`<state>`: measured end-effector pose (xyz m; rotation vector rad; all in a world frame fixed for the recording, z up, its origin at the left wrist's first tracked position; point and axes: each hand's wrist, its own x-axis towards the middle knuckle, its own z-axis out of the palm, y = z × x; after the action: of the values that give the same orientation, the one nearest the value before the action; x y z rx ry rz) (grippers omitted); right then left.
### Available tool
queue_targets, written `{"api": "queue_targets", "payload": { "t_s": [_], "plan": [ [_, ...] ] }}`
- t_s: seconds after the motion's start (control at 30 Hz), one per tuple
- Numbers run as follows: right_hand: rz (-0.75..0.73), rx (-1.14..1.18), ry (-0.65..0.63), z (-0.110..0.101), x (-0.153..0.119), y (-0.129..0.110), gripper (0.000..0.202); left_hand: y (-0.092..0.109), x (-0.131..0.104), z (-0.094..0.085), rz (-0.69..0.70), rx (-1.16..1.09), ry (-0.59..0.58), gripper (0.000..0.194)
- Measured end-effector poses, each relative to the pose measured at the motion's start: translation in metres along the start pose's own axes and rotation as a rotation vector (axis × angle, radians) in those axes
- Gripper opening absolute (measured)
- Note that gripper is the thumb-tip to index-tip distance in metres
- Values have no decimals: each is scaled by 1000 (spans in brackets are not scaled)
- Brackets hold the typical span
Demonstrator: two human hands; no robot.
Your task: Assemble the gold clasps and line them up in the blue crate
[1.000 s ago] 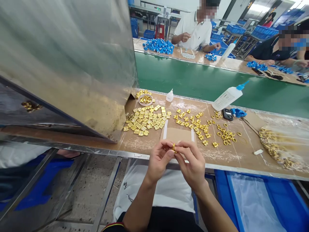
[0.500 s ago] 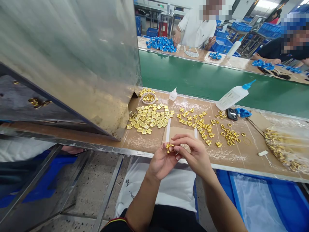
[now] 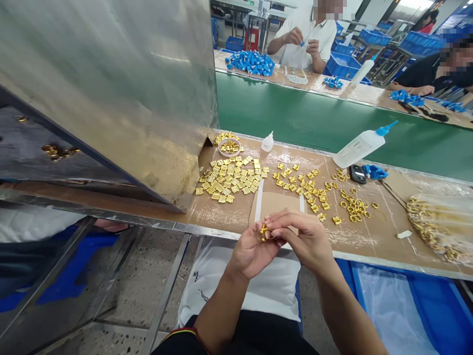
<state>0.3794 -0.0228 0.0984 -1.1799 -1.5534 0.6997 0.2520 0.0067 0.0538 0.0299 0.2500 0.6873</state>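
Between my two hands, just over the bench's front edge, is a small gold ring [image 3: 263,231]. My left hand [image 3: 253,250] pinches it at its left side, palm turned up. From the right, the fingertips of my right hand [image 3: 305,235] close on the same ring and partly cover it. Beyond my hands a cardboard sheet [image 3: 278,203] lies taped to the bench. Left of it spread many flat gold square plates [image 3: 221,180]. To its right are gold square pieces with ring-like parts [image 3: 299,186] and a heap of plain gold rings [image 3: 356,209].
A metal housing [image 3: 148,98] rises on the left. On the bench stand a small white bottle [image 3: 267,142], a round dish [image 3: 229,154], a large tilted bottle [image 3: 356,149], a black device [image 3: 357,174] and a bag of gold rings [image 3: 439,222]. Across a green belt [image 3: 273,103], co-workers handle blue pieces.
My hands have shifted slightly right in view, still holding the ring, which has turned a little. The co-worker opposite has raised both hands from the bench, a blue piece between the fingers.
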Motion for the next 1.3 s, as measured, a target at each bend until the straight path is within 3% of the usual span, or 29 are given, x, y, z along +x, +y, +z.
{"api": "queue_targets", "payload": {
  "t_s": [0.13, 0.33, 0.73, 1.1, 1.3],
  "plan": [
    [38, 75, 60, 8, -1, 8, 10, 6, 0, 2, 1, -2, 80, 27],
    [22, 89, 167, 20, -12, 16, 2, 11, 0, 6, 15, -66, 169, 32],
    [36, 90, 151, 11, -12, 15, 6, 2, 4, -1, -61, -71, 23, 36],
    [48, 36, 174, 15, -13, 11, 11, 3, 4, 2, -24, -50, 135, 28],
    [15, 24, 223, 19, -17, 15, 9, 1, 3, 0, -4, -63, 103, 25]
  ]
}}
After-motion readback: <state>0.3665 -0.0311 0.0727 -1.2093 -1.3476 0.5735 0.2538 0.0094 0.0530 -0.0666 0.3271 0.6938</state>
